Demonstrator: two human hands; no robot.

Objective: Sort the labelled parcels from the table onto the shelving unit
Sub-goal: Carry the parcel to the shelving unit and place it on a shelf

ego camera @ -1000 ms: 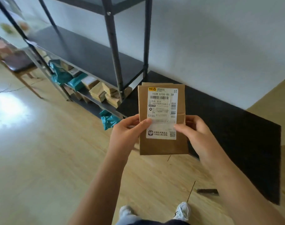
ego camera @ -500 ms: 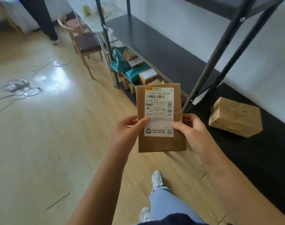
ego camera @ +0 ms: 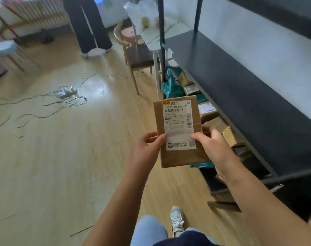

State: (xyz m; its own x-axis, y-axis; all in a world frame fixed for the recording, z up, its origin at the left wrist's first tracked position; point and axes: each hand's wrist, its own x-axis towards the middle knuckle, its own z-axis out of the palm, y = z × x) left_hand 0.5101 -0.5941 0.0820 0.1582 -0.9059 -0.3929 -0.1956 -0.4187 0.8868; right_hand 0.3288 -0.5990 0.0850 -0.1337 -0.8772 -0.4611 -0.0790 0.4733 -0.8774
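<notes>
I am holding 1 brown paper parcel [ego camera: 179, 137] upright in front of me, over the wooden floor [ego camera: 62, 157], just left of the shelving unit [ego camera: 248, 96]. My left hand [ego camera: 145, 150] is pinching its left edge, thumb lying across the front beside the white label [ego camera: 179, 124]; my right hand [ego camera: 214, 147] is pinching the right edge, thumb on the label's lower corner and fingers curled behind.

Judging by how easily 2 light pinches are keeping it up, I am taking it for a light packet. The paper is looking stiff enough to stand flat, with 1 fold line crossing the middle, so I am guessing it would crease if squeezed hard. The matt paper should not slip. The side edges, below the middle, are seeming the best place to hold, as that is leaving the label readable.

Counting: 1 parcel in my hands, 2 hands on it. On the low shelf at right I am seeing several brown boxes [ego camera: 231, 137] and at least 2 teal bags [ego camera: 170, 84]; I cannot tell the exact number, since they are overlapping. The wide dark shelf above them is showing no parcels.
</notes>
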